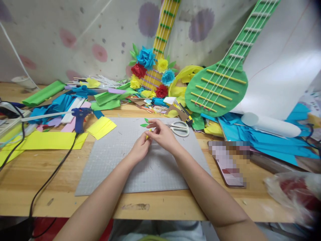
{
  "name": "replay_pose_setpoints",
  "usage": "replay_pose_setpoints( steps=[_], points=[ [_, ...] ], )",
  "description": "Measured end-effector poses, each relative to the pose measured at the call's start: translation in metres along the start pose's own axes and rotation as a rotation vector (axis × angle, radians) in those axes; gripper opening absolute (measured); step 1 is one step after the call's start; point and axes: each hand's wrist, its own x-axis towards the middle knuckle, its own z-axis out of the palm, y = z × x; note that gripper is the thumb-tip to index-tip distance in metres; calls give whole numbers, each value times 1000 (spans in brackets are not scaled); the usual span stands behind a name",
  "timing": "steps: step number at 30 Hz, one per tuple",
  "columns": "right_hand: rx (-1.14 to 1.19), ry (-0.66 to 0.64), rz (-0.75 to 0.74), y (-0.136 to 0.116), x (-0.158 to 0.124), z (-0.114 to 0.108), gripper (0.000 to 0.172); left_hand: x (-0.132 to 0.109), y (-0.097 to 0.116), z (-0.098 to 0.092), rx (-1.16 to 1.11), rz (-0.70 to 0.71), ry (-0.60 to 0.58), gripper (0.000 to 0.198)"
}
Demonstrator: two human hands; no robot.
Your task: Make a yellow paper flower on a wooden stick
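Note:
My left hand (140,146) and my right hand (164,134) meet above the grey cutting mat (100,170). Between their fingertips is a small piece of yellow paper (147,135), mostly hidden by the fingers; both hands are closed on it. Just past my right fingertips, small green paper leaves (144,125) show over the mat. White-handled scissors (181,129) lie at the mat's back right, beyond my right wrist. Yellow paper pieces (102,128) rest at its back left corner.
A blue glue gun (79,118) with a black cord stands at left by yellow paper strips (52,140). Behind are a yellow paper guitar with flowers (156,63) and a green paper lute (217,88). A phone (227,164) and blue paper (265,140) lie right.

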Motion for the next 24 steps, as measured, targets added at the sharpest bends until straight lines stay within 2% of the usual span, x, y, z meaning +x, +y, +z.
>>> replay_pose_setpoints(
  steps=[2, 4, 8, 13, 18, 24],
  points=[
    [35, 11, -3, 2, 1, 4, 27, 0, -3, 0, 30, 80, -13, 33],
    [52, 27, -6, 2, 1, 6, 20, 0, -2, 0, 32, 89, -31, 37],
    [95, 34, 1, 2, 1, 7, 20, -1, 2, 0, 52, 25, -27, 38],
    [128, 16, -13, 1, 0, 8, 21, -1, 3, 1, 9, 18, -2, 42],
    [192, -32, -44, -2, -1, 7, 25, -2, 4, 2, -65, -32, -16, 38],
    [352, -203, 82, 1, 4, -6, 28, -6, 17, 2, -148, -159, -46, 40]
  ],
)
